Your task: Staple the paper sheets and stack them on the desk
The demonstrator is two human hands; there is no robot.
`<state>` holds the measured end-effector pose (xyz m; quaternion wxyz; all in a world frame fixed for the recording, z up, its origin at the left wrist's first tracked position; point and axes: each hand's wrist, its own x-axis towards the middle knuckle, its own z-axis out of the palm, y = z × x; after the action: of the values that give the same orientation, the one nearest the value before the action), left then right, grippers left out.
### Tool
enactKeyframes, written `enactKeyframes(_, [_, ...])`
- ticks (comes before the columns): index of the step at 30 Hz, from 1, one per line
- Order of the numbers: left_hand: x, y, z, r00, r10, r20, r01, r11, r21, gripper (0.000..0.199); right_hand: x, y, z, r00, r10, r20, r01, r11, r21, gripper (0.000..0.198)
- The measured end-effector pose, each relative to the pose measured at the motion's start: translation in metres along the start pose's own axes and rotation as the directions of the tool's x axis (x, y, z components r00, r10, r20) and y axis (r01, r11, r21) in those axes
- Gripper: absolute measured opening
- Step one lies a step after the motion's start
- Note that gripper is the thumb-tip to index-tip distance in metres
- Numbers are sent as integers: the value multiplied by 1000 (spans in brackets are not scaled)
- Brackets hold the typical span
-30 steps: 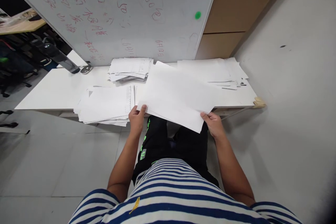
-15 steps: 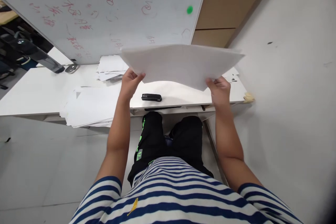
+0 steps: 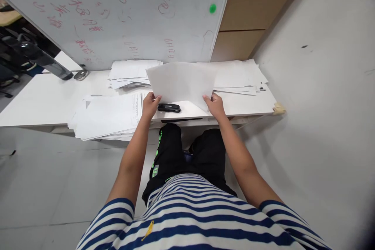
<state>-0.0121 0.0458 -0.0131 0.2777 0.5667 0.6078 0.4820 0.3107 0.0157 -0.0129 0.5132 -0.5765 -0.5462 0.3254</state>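
Observation:
Both hands grip white paper (image 3: pixel 183 82), which is slightly curved and tilted up over the desk; how many sheets there are I cannot tell. My left hand (image 3: pixel 150 104) pinches its left edge near the lower corner, thumb on the near face. On the opposite edge my right hand (image 3: pixel 215 104) does the same. A black stapler (image 3: pixel 169 108) lies on the desk just below the paper, close to my left fingers. Left of that hand is a loose paper stack (image 3: pixel 107 117) that overhangs the front edge.
Another paper stack (image 3: pixel 131 72) sits at the back left, and papers (image 3: pixel 237 76) lie at the back right. A whiteboard (image 3: pixel 181 19) stands behind the white desk (image 3: pixel 38 99). A mouse (image 3: pixel 81 75) and a dark bottle (image 3: pixel 55 66) are on the left; a wall (image 3: pixel 322 97) rises on the right.
The paper has come lower, and its visible width is smaller. My right hand has moved left, closer to my left hand, which moved slightly down. Papers at the back right now show.

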Motion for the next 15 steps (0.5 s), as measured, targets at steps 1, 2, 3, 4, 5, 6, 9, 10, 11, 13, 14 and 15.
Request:
enactKeyframes(1, [-2,-1,-1,1000,-11,1,11,1000,16,16,-3,2,2,999,39,8,-40,999,12,49])
enactKeyframes(2, [-4,-2,-2,1000,-20,-6,20,1000,23,15,-5,5,4,997,73,10,-73,997,27,50])
enactKeyframes(3, [-6,-3,-3,1000,-24,-19,25,999,24,15,-8,7,6,996,92,4,-92,995,44,51])
enactKeyframes(4, [-7,-3,-4,999,-24,-34,25,1000,18,15,-11,9,6,995,94,-11,-93,994,59,52])
enactKeyframes(5, [-8,-2,-4,999,-20,-46,20,1000,8,15,-15,9,5,996,83,-33,-80,995,66,52])
enactKeyframes(6, [-9,-1,-5,998,-12,-54,12,1000,-5,16,-18,7,2,996,63,-56,-60,996,65,51])
enactKeyframes(9, [-12,11,-6,999,16,-33,-19,997,-71,22,-28,-1,-15,992,20,-122,-17,1000,22,49])
enactKeyframes(10, [-14,17,-7,999,32,-19,-33,994,-100,25,-32,-5,-23,990,17,-141,-16,1000,10,49])
enactKeyframes(11, [-16,24,-8,999,52,-5,-52,991,-121,28,-36,-7,-31,987,18,-160,-17,1000,4,48])
enactKeyframes(13, [-23,41,-12,995,102,14,-99,985,-139,34,-45,-11,-47,980,26,-198,-24,1000,12,47])
enactKeyframes(14, [-27,50,-14,992,124,16,-121,983,-137,35,-50,-11,-55,975,34,-218,-30,999,24,46])
enactKeyframes(15, [-31,59,-17,990,141,19,-137,981,-136,36,-55,-11,-62,970,45,-240,-37,999,39,45])
